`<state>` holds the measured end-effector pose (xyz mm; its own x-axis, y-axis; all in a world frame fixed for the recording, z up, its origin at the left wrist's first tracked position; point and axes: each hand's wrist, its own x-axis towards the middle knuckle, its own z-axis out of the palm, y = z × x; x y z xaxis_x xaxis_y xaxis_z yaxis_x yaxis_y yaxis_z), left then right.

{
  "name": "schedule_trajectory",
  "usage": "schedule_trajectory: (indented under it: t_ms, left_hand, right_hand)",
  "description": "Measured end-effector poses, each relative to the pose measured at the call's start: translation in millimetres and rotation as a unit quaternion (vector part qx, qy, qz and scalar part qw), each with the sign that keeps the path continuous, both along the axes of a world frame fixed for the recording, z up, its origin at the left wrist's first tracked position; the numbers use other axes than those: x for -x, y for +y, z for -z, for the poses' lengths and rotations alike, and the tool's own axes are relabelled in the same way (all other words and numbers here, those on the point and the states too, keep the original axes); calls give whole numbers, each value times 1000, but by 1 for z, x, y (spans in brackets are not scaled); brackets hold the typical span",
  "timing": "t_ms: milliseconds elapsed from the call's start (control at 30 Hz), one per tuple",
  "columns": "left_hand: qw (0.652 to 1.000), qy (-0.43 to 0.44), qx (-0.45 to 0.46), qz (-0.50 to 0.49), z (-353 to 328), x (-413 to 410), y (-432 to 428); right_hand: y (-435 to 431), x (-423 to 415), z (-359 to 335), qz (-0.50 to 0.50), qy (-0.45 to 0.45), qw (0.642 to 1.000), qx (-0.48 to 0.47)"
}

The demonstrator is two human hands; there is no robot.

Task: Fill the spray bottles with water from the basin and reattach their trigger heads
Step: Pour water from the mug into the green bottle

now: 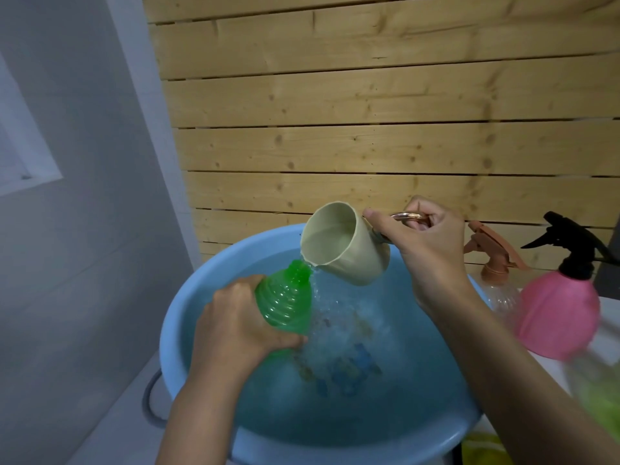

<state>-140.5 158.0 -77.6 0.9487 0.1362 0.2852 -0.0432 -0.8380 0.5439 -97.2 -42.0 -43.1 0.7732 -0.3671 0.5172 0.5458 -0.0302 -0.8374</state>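
Over the basin, the near water lies open between the forearms. Its far half is crowded by the left hand gripping the green bottle and the right hand tilting the cup. Right of it the clear bottle and pink bottle block; behind, the plank wall.
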Motion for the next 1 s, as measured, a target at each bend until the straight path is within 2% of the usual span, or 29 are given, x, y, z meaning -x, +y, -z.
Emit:
schedule_trajectory:
  t_ms: [1000]
  left_hand:
    - [1000,5,-4,8,3,-2,2]
  right_hand:
    - [-1,-3,3,40,-70,995,66]
